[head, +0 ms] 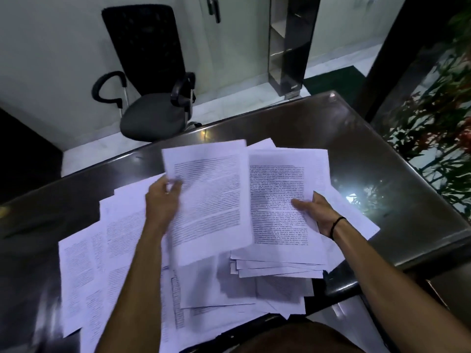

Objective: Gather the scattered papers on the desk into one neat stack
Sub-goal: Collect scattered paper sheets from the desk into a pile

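My left hand (163, 200) pinches the left edge of a single printed sheet (209, 200) and holds it lifted above the desk. My right hand (316, 212) grips a fanned bundle of printed pages (280, 194) from its right side, thumb on the top page. The single sheet overlaps the bundle's left edge. Several more printed papers (102, 250) lie scattered flat on the dark glossy desk (356, 154) under and to the left of my arms. Other loose papers (242, 291) lie near the desk's front edge.
A black office chair (147, 80) stands beyond the desk's far edge. Red-flowered plants (438, 138) show at the right, partly as reflections in the glass top. A dark cabinet post (290, 44) stands behind. The desk's right corner (331, 94) carries no paper.
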Demonstrator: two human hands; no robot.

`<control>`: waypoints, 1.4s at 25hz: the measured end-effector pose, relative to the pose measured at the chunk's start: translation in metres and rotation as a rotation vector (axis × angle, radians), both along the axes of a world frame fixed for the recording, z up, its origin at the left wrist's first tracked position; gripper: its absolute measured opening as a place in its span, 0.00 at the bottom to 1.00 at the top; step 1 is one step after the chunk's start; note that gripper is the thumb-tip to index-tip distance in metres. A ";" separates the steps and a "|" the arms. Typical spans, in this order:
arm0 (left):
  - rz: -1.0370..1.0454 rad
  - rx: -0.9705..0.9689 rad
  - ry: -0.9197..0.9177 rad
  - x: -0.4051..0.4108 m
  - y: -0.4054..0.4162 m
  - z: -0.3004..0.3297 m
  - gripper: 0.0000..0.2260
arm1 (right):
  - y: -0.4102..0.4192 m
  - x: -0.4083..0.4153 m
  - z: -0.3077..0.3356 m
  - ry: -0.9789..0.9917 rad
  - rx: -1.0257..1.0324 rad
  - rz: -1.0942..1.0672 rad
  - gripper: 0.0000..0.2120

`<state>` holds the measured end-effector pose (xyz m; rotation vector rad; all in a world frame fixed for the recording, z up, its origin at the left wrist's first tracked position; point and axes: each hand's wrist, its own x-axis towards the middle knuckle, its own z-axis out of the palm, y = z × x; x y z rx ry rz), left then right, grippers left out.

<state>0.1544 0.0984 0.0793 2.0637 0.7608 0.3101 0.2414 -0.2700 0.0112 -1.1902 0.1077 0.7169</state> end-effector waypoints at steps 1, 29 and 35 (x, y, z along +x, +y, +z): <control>-0.037 0.038 -0.009 0.001 -0.016 -0.008 0.04 | 0.015 -0.003 0.003 -0.004 0.011 0.027 0.31; 0.314 -1.050 0.057 -0.186 0.120 -0.092 0.17 | 0.313 -0.087 -0.014 -0.170 -0.292 0.613 0.24; 0.535 -0.807 0.038 -0.195 0.177 -0.094 0.16 | 0.320 -0.053 -0.041 -0.533 -1.159 0.389 0.24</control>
